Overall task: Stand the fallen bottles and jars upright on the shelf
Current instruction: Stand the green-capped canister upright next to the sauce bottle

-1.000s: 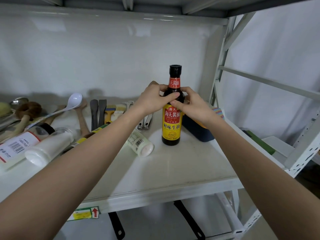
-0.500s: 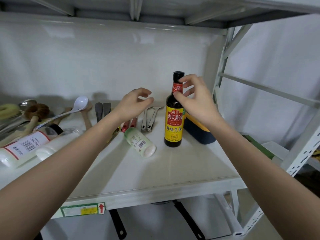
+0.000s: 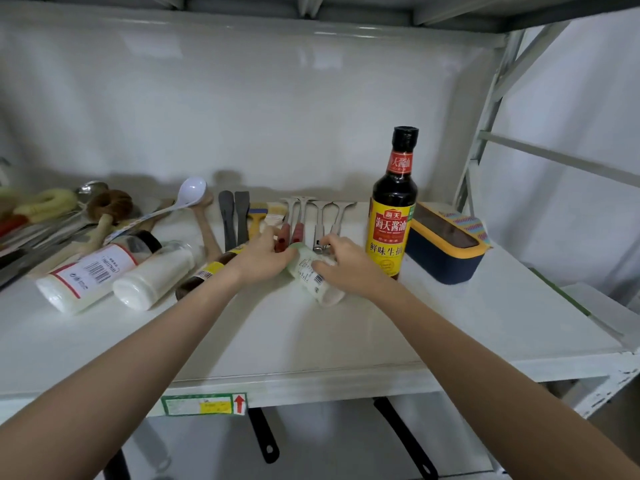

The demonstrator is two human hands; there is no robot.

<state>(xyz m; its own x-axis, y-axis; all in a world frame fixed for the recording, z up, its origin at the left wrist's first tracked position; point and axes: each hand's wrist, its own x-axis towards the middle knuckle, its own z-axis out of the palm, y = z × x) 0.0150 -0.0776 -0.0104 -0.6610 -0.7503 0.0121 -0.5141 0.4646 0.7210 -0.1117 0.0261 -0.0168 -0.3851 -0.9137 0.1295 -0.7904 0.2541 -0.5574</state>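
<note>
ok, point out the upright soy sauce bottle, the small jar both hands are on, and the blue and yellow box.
soy sauce bottle (image 3: 390, 233), head view, yellow label
small jar (image 3: 312, 276), head view, printed label between the hands
blue and yellow box (image 3: 446, 259), head view, blue front wall

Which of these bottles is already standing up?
Only the dark soy sauce bottle with the yellow label, by the navy box. The other bottles lie on their sides.

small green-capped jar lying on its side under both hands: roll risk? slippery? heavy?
The small jar is round and on its side, so it would probably roll if released. Its body looks smooth and glossy, possibly slick. It seems light: small, with the left hand and right hand easily spanning it.
</note>
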